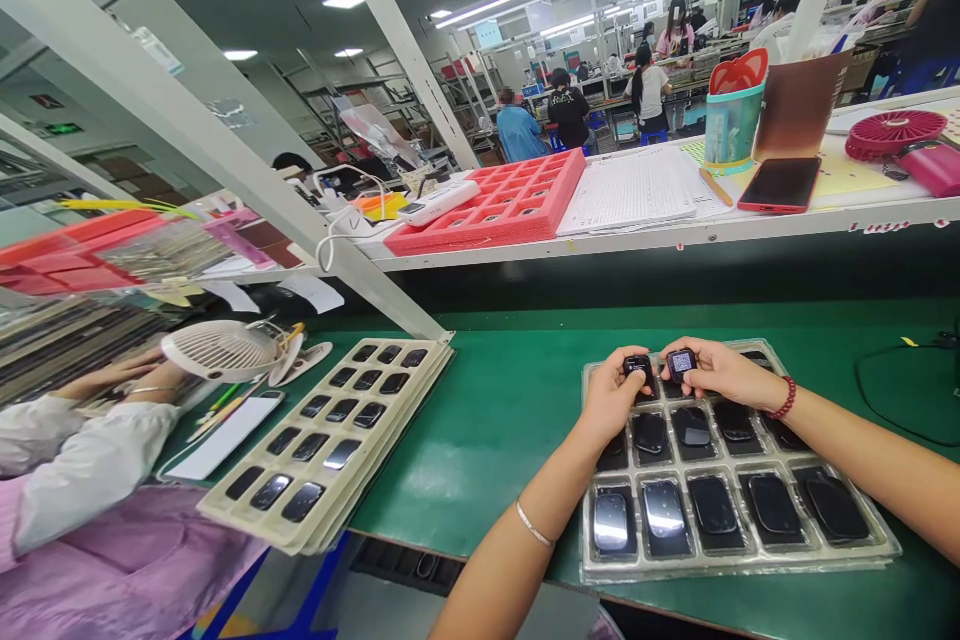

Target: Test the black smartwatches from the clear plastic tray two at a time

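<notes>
Above the near tray [720,563] on the green counter [420,480], two hands each pinch one small square watch; the left hand [611,395] grips the left watch [636,361] between thumb and fingers, the thumb lying over its lower part; the right hand [716,372] pinches the right watch [681,363], whose lit screen shows one square code; the two watches are side by side, just apart, over the tray's far part.

Five dark-faced devices [712,505] fill the tray's front row, one per compartment; the rows behind are partly hidden by the hands and forearms; one silver bangle [534,525] circles the left wrist, one red beaded bracelet [784,398] the right.

To the left, one stack of trays [330,475] shows fifteen devices on top, in five rows of three; beside it lie one white phone [225,435] and one white fan [217,350]; on the shelf [645,242] are one red foam tray [559,195], one cup [731,125] and one red-edged phone [780,185].
</notes>
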{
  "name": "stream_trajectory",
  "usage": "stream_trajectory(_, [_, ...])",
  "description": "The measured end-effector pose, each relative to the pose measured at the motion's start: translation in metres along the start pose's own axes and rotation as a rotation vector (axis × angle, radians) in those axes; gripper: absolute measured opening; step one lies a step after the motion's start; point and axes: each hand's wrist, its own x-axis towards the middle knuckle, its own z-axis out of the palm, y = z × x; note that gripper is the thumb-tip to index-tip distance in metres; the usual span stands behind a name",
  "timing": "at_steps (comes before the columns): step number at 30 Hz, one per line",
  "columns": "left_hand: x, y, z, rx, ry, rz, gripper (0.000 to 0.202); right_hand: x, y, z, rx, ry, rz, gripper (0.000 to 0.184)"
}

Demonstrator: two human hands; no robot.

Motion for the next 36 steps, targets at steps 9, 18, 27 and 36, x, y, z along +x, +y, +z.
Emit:
stream_trajectory(9, [0.0013, -0.0022, -0.0021, -0.04, 0.043, -0.021, 0.04, 0.0003, 0.0001, 0.0001, 0.131, 0.03, 0.035, 0.035])
stream_trajectory(18, [0.0014, -0.0034, -0.0027, -0.046, 0.048, -0.021, 0.039, -0.0005, 0.0004, 0.001, 0.012, 0.022, 0.016, 0.026])
stream_trajectory(27, [0.0005, -0.0004, 0.0, -0.073, 0.022, -0.016, 0.047, -0.0007, -0.0013, 0.0016, 0.005, 0.01, 0.015, 0.031])
stream_trajectory(36, [0.001, -0.0013, -0.0016, -0.054, 0.013, -0.005, 0.038, -0.0002, 0.0019, -0.0014, 0.102, 0.037, 0.04, 0.034])
